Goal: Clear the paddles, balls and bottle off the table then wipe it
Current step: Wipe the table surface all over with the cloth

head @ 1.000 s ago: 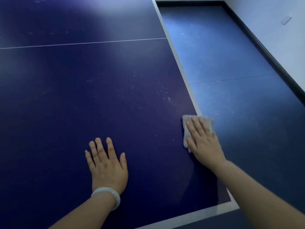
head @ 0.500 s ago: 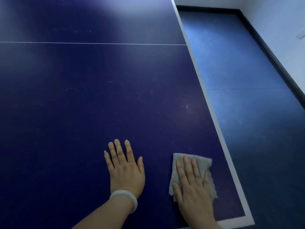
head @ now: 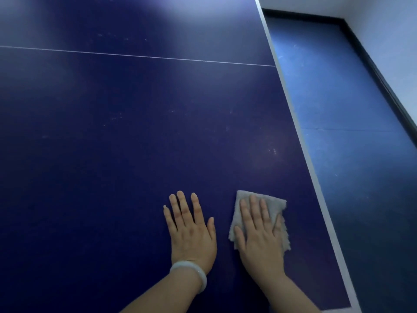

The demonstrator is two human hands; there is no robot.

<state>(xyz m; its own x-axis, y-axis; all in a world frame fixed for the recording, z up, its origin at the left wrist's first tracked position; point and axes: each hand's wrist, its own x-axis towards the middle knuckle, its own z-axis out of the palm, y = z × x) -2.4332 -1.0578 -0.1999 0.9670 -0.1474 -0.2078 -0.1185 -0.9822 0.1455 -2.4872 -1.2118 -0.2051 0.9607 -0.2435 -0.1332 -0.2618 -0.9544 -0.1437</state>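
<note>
Your right hand [head: 259,236] lies flat on a pale grey cloth [head: 274,205], fingers straight and slightly spread, palm pressing the cloth down onto the dark blue table-tennis table [head: 112,154]. Nothing is curled or pinched there; the open palm spreads the pressure across the cloth, which probably keeps more of the fabric in contact with the surface than a bunched grip would. The cloth sticks out beyond your fingertips and along the thumb side, its edge frayed and a little rumpled.

Your left hand [head: 191,229] rests just beside it, apart from the cloth, also flat with straight fingers on bare tabletop. It holds nothing. It looks like a brace (you appear to be leaning over the near corner, and a planted palm would take your weight while the other hand works). A pale bangle [head: 189,273] sits on that wrist.

No paddles, balls or bottle show anywhere on the part of the table in view, so I judge the clearing done and the wiping under way. The cloth sits near the right side of the table, inside the white sideline [head: 316,177], with the near corner close by your right forearm. Pale specks and smudges [head: 274,151] show farther up the surface, just ahead of the cloth, and more faint marks lie toward the thin white centre line [head: 135,55]. Those likely want your next strokes. Beyond the sideline are the blue floor [head: 338,98] and a dark skirting board [head: 383,82] below a white wall.
</note>
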